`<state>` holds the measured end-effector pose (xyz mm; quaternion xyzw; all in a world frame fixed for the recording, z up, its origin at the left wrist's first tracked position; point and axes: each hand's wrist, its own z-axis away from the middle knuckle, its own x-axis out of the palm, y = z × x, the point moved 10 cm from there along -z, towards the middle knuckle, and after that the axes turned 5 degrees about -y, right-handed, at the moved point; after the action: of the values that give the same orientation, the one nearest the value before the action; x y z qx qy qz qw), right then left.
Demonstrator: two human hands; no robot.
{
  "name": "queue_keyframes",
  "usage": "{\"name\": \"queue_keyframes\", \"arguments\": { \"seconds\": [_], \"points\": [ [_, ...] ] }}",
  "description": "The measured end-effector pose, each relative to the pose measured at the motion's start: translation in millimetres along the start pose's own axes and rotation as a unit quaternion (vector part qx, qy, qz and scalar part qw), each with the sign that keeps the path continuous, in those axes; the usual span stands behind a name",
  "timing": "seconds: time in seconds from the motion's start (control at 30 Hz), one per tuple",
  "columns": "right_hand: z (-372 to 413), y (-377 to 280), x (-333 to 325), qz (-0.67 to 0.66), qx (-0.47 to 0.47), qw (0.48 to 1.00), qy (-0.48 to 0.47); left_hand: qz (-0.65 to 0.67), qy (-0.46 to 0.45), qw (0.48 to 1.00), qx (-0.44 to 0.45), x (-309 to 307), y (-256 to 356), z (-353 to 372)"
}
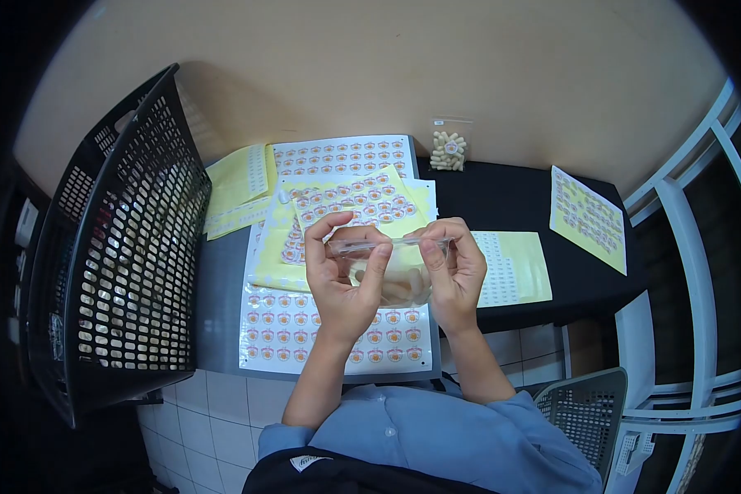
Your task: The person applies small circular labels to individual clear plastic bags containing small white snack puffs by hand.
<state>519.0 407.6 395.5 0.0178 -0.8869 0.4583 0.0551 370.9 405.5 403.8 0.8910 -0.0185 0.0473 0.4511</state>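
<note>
Between my two hands is a clear zip bag with pale capsules low inside it. My left hand pinches the left part of the bag's top edge, thumb towards me. At the right end of that edge, my right hand grips with thumb and fingers. The bag hangs over sticker sheets, among them a yellow-backed sheet and a white sheet with rows of round orange and pink stickers.
A tall black perforated basket stands at the left. Against the wall leans a filled capsule bag. Yellow label sheets and a sticker sheet lie at right. A grey-green basket and white metal frame stand beyond.
</note>
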Motion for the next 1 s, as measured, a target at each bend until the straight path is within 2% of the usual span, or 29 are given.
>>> {"name": "queue_keyframes", "arguments": {
  "seconds": [0.13,0.2,0.3,0.43,0.5,0.83,0.93,0.97,1.0],
  "points": [
    [-0.5,-1.7,7.5,0.01,-0.001,1.0,-0.002,0.025,0.016,0.999,-0.034,-7.3,-1.4,0.4],
    [1.8,0.0,7.2,-0.063,0.012,0.997,0.032,0.023,0.022,0.999,-0.041,-11.9,-2.6,0.0],
    [4.7,0.4,6.6,0.008,-0.004,0.999,0.032,0.03,0.013,0.999,-0.044,-15.5,-3.9,0.6],
    [5.4,-4.7,13.8,-0.001,-0.012,0.999,0.045,0.036,-0.003,0.999,-0.034,-23.7,-2.2,2.2],
    [7.6,-2.0,14.4,-0.006,-0.014,0.998,0.061,0.095,0.027,0.995,-0.009,-35.7,1.0,0.8],
    [3.0,0.0,39.9,-0.014,-0.001,0.999,0.029,0.041,-0.014,0.999,-0.013,-69.2,-5.2,-9.0],
    [-2.0,-39.0,41.7,0.222,-0.103,0.968,0.061,0.015,-0.016,1.0,0.018,-71.3,1.8,-10.3],
    [-3.7,-47.6,44.6,0.224,-0.101,0.967,0.063,-0.01,-0.021,0.999,0.028,-70.2,4.0,-10.6],
    [-4.8,-57.5,64.1,0.34,-0.123,0.932,0.002,-0.035,-0.026,0.998,0.037,-68.4,6.2,-10.5]
  ]
}}
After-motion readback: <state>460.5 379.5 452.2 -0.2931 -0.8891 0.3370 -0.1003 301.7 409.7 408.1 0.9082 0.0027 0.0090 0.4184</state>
